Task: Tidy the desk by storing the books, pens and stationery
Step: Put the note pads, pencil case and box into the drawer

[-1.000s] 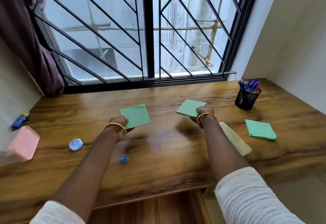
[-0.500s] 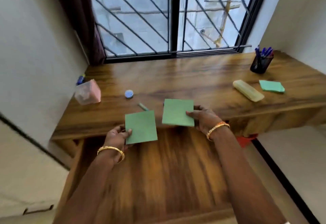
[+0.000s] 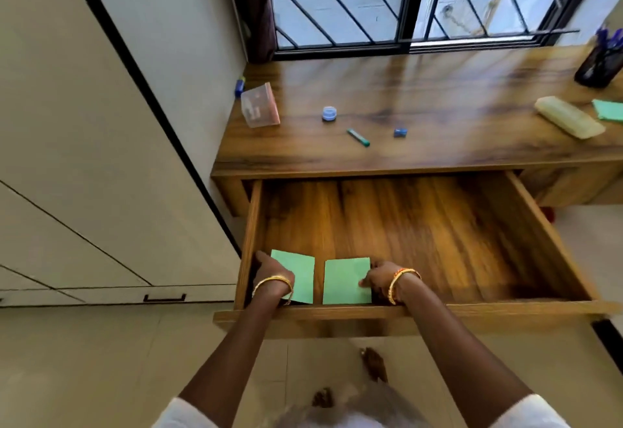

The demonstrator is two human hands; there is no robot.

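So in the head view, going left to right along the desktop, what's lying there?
Blue tube → clear pink box → round blue pot → green marker → small blue piece → yellowish case → pen cup. The green pad overlaps the case and cup in the order, so I left it out.

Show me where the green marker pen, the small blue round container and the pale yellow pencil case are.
green marker pen [image 3: 358,137], head view, barrel middle
small blue round container [image 3: 329,113], head view, lid
pale yellow pencil case [image 3: 569,117], head view, top middle
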